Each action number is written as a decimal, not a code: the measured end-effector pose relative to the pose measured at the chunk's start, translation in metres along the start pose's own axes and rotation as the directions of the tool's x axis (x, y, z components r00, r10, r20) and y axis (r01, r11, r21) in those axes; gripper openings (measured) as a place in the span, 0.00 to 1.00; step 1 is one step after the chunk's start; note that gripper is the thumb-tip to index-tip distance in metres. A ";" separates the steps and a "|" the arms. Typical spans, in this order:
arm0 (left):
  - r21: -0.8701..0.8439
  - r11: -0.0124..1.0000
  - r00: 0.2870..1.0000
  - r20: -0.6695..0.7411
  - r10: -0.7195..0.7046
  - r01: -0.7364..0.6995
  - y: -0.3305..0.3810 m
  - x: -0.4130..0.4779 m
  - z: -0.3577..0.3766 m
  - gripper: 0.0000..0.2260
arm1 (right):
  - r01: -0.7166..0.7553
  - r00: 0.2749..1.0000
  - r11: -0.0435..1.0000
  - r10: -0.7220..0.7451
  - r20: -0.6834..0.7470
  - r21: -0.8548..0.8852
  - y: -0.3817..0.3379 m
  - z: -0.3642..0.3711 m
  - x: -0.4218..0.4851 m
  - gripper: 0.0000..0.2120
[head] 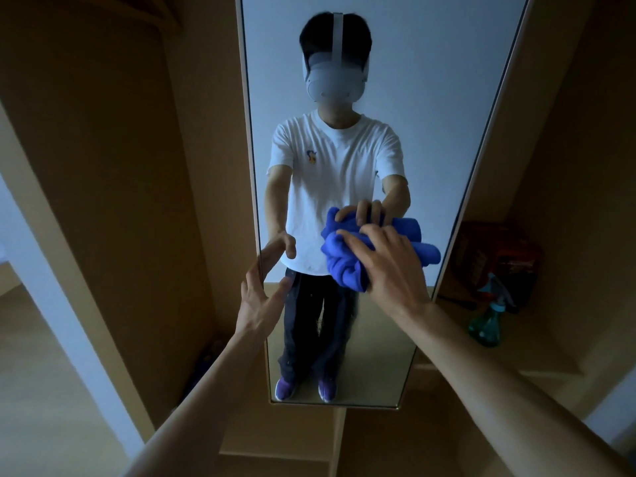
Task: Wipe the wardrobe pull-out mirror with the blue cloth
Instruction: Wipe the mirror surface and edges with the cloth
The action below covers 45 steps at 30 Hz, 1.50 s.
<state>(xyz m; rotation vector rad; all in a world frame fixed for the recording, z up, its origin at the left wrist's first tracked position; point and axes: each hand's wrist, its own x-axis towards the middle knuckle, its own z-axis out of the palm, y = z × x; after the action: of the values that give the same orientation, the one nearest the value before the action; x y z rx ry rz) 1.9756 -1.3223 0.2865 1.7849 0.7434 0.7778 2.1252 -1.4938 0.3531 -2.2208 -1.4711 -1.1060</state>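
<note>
A tall, narrow pull-out mirror (430, 98) stands straight ahead between wooden wardrobe panels and reflects a person in a white T-shirt. My right hand (389, 263) presses a bunched blue cloth (340, 259) against the glass at mid height, fingers curled over it. My left hand (261, 297) holds the mirror's left edge, with the thumb on the glass and the fingers behind the frame. The cloth's reflection shows just above the cloth.
A teal spray bottle (488, 321) stands on a wooden shelf (537, 352) to the right of the mirror, with a dark red box (499, 256) behind it. Wooden wardrobe panels (120, 201) flank the mirror on both sides. A pale floor lies at the lower left.
</note>
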 end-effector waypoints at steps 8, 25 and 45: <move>0.019 1.000 0.999 -0.025 -0.021 0.021 0.001 -0.002 0.006 0.44 | -0.008 0.990 0.999 0.003 -0.144 -0.034 0.030 -0.037 0.033 0.21; 0.055 0.998 0.999 -0.046 -0.017 0.020 0.001 -0.003 0.008 0.39 | 0.098 0.988 0.994 -0.091 0.125 -0.050 0.030 0.010 -0.043 0.26; 0.132 0.990 0.993 -0.116 -0.036 0.051 0.008 -0.004 0.023 0.36 | 0.054 0.992 0.996 -0.061 -0.112 -0.065 0.081 -0.021 -0.032 0.24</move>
<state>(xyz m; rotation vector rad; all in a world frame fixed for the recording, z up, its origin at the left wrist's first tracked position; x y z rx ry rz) 1.9925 -1.3409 0.2868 1.8495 0.9259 0.8212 2.1803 -1.5645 0.3594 -2.1287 -1.4814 -1.2900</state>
